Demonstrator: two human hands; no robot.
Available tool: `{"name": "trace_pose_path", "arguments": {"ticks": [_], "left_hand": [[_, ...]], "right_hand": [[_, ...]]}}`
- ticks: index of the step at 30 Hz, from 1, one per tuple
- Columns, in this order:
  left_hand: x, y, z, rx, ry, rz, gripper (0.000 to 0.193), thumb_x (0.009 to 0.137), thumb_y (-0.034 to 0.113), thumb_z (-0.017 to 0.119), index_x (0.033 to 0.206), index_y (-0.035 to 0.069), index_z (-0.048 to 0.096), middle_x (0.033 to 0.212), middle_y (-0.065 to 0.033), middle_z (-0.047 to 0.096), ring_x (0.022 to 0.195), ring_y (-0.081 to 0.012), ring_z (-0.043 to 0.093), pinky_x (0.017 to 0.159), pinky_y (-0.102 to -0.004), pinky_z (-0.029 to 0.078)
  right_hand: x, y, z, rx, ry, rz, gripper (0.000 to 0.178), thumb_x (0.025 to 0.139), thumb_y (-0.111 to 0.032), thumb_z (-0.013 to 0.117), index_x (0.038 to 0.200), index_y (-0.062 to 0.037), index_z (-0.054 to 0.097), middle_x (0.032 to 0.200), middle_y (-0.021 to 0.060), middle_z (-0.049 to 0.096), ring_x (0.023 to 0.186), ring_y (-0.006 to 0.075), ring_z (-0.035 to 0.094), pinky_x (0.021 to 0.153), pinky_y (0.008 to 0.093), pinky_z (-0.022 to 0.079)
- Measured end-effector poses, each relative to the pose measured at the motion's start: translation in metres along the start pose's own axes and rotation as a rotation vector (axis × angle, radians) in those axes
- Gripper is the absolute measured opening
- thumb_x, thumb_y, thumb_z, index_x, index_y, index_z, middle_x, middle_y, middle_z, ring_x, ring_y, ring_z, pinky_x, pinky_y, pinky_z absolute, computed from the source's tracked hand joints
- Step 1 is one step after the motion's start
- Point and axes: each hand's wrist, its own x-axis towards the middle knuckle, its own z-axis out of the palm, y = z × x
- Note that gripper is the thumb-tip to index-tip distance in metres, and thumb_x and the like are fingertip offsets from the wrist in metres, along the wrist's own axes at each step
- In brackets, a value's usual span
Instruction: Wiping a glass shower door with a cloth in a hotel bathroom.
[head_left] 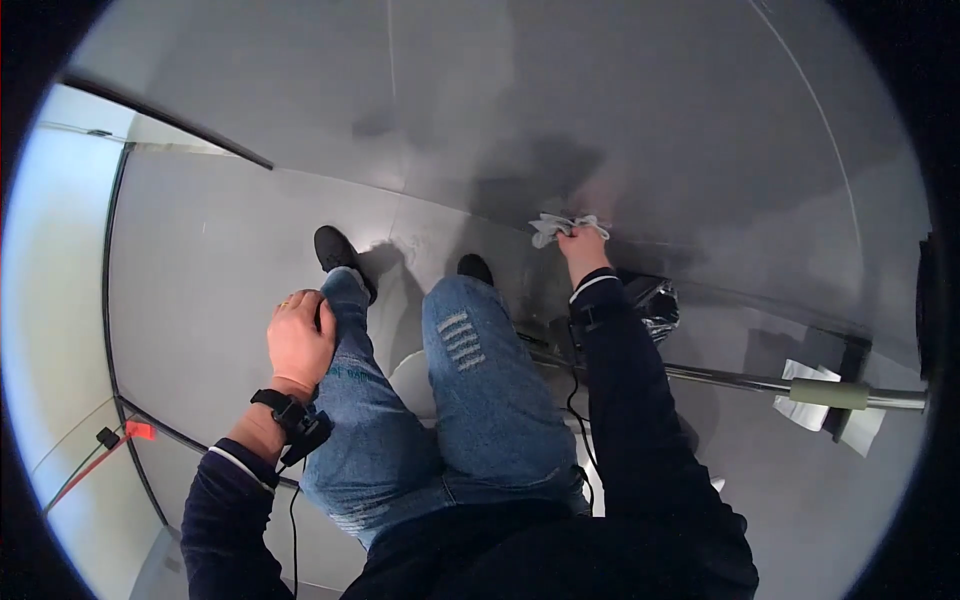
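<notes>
My right hand (pixel 584 250) reaches forward and is closed on a crumpled white cloth (pixel 548 228). The cloth is up against the grey wall panel (pixel 690 130), and its loose folds stick out to the left of my fingers. My left hand (pixel 298 335) lies over my left knee, fingers draped across the jeans (pixel 370 420). Between thumb and fingers there is a dark patch that I cannot make out. A black strap with a small device (pixel 295 418) sits on my left wrist.
At right, a chrome rail (pixel 720 377) with an olive sleeve (pixel 828 394) runs by white paper (pixel 800 405). A shiny black bag (pixel 656 308) stands beside my right forearm. Black cables (pixel 580 420) hang near my lap. A dark frame edge (pixel 108 260) borders the left side.
</notes>
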Motion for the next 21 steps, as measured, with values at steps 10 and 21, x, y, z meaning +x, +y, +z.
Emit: {"name": "trace_pose_path", "arguments": {"ticks": [10, 21], "left_hand": [[-0.008, -0.003, -0.007, -0.048, 0.022, -0.003, 0.012, 0.084, 0.012, 0.053, 0.088, 0.003, 0.061, 0.089, -0.0134, 0.062, 0.083, -0.0346, 0.058, 0.075, -0.0413, 0.046], [-0.023, -0.011, -0.012, -0.098, 0.044, -0.07, 0.011, 0.083, 0.009, 0.053, 0.087, 0.001, 0.06, 0.089, -0.0144, 0.062, 0.083, -0.0345, 0.057, 0.075, -0.0409, 0.046]], "right_hand": [[0.028, -0.139, 0.031, 0.295, -0.138, -0.046, 0.038, 0.081, -0.032, 0.06, 0.095, 0.0026, 0.065, 0.098, 0.0245, 0.063, 0.095, 0.0382, 0.06, 0.084, 0.0426, 0.046], [0.055, -0.265, 0.069, 0.561, -0.221, -0.082, 0.037, 0.08, -0.036, 0.066, 0.099, -0.004, 0.068, 0.101, 0.0139, 0.067, 0.096, 0.0245, 0.063, 0.088, 0.0332, 0.047]]}}
